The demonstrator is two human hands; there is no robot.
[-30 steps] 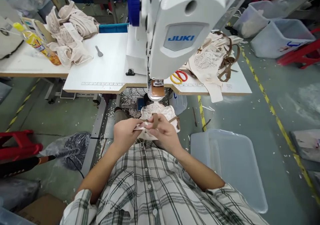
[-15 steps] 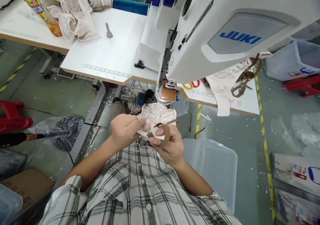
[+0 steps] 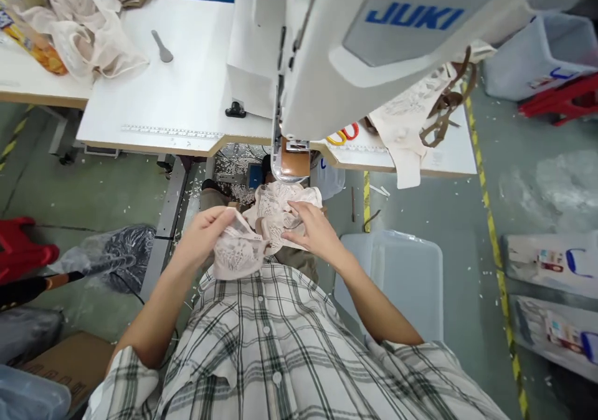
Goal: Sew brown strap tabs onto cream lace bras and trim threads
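Observation:
A beige lace garment piece (image 3: pixel 261 224) lies spread in my lap below the white JUKI sewing machine (image 3: pixel 355 46). My left hand (image 3: pixel 202 238) is closed on the garment's left lace cup, fingers curled over its edge. On the right part of the same piece rests my right hand (image 3: pixel 311 228), its fingers mostly stretched and pressing down on the fabric. Both hands sit just in front of the machine's presser foot (image 3: pixel 293 155).
The white sewing table (image 3: pixel 177 108) carries a ruler strip along its front edge, a pile of beige garments (image 3: pixel 88 33) at left, more garments with brown straps (image 3: pixel 420 114) and scissors (image 3: pixel 343 134) at right. A translucent bin (image 3: pixel 397 283) stands by my right side.
The brown strap looped over my right fingers is gone from view. The garment is now opened out wider, my left hand having pulled a lace cup down and left while my right hand flattened.

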